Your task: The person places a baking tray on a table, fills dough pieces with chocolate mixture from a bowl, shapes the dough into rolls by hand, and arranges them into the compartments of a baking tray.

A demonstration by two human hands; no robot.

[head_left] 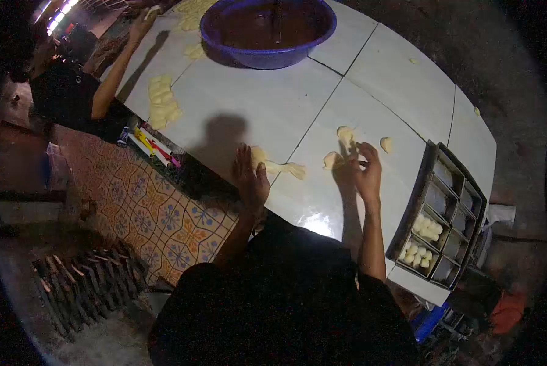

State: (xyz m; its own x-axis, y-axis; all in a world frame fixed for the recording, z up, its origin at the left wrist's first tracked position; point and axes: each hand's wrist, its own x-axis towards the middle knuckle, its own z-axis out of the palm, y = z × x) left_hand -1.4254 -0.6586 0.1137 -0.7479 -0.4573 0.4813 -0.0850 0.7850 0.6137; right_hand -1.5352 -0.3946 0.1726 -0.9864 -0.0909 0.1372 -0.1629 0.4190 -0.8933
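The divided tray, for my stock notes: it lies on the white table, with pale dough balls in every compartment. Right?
No: the head view shows pale dough balls in only two compartments. The divided tray does lie on the white table.

Hands (pixel 251 178) at tiled desk (pixel 273 110), left at stretched dough (pixel 279 168), right by small dough pieces (pixel 345 135), metal mold tray (pixel 438 213) partly filled with dough balls (pixel 417 255).

The person is wearing a plain black top (pixel 279 299) with short, loose-looking sleeves ending above the forearms, its dark folds blurring together in dim light, while both the left hand (pixel 251 182) and right hand (pixel 367 175) are showing bare, ungloved fingers.
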